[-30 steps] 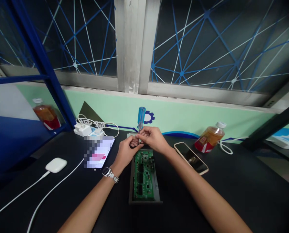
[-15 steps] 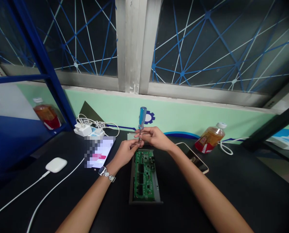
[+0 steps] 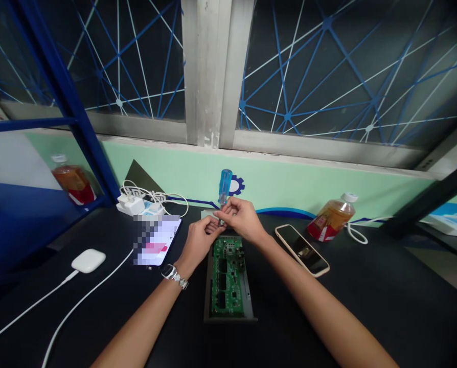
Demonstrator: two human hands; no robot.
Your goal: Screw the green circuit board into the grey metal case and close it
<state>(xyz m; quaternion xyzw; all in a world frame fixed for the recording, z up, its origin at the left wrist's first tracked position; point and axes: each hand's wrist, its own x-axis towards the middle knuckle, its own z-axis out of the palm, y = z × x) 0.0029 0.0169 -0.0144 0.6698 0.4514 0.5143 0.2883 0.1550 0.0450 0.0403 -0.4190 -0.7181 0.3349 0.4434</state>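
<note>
A screwdriver [image 3: 225, 184] with a clear blue handle stands nearly upright beyond the far end of a green circuit board [image 3: 227, 276]. The fingers of my right hand [image 3: 242, 220] are closed around its shaft, just under the handle. Close beside the lower end of the shaft, my left hand [image 3: 202, 237] is closed in a pinch. Whatever lies between those fingertips is hidden, as is the screwdriver's tip. The board sits lengthwise in a grey metal tray [image 3: 232, 320], its far edge right below my hands.
To the left lie a lit phone [image 3: 162, 240], a white charging case [image 3: 88, 260] with cables and a power strip [image 3: 152, 208]. On the right are a dark-screened phone [image 3: 302, 250] and a drink bottle [image 3: 333, 217]. The windowed wall [image 3: 286, 184] rises behind the table.
My right hand has shifted slightly left and its fingers have curled differently on the shaft. My left wrist has turned a little and moved right. The board stays put.
</note>
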